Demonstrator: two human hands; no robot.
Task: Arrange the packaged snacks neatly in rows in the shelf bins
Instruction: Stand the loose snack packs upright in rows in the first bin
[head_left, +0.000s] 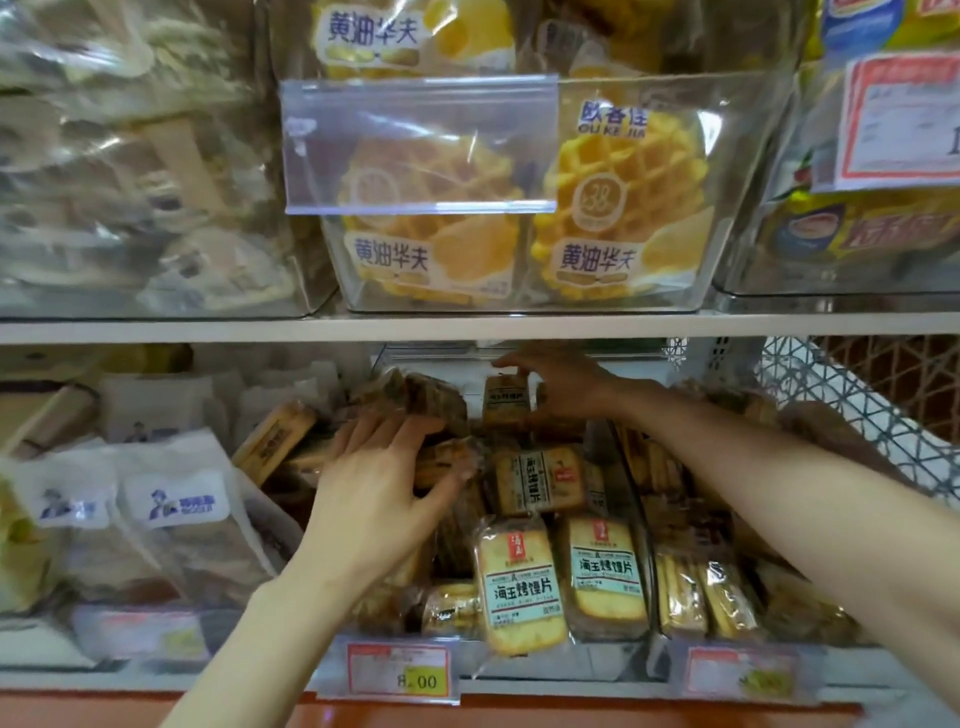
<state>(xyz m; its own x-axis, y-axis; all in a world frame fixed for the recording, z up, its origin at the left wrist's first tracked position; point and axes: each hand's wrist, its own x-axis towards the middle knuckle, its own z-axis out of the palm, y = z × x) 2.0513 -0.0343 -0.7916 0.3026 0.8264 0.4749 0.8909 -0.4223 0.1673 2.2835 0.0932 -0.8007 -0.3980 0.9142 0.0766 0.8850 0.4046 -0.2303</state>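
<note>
While my right hand (561, 387) reaches to the back of the clear plastic shelf bin (643, 525), its fingers curl over the top of an upright clear-wrapped packet of brown toast slices (506, 402). My thumb closes on the packet's right side, so it stands pinched in my grip near the rear of the bin.

My left hand (382, 483) lies nearer the front, over the left half of the same bin. Its fingers fan out across a heap of jumbled brown packets (413, 395), and between index finger and thumb I grip a crinkled clear packet of orange-brown slices (447, 460).

Just right of that thumb, a flat packet with a vertical pale label (537, 480) lies face up in the middle of the bin. In front of it two golden toast packets with pale green labels (522, 587) lie side by side, touching, at the bin's front.

A red and yellow price tag reading 8.00 (398, 670) hangs on the shelf edge below. To the right, slim packets of toast sticks (680, 597) stand on edge in the next bin. To the left, soft clear bags with white and blue labels (176, 501) lean together.

Above the white shelf board (467, 328), yellow waffle packets (621, 202) stand in another clear tub (748, 249), with a clear plastic label holder (421, 145) on its front. White wire mesh (857, 410) shows at the far right.
</note>
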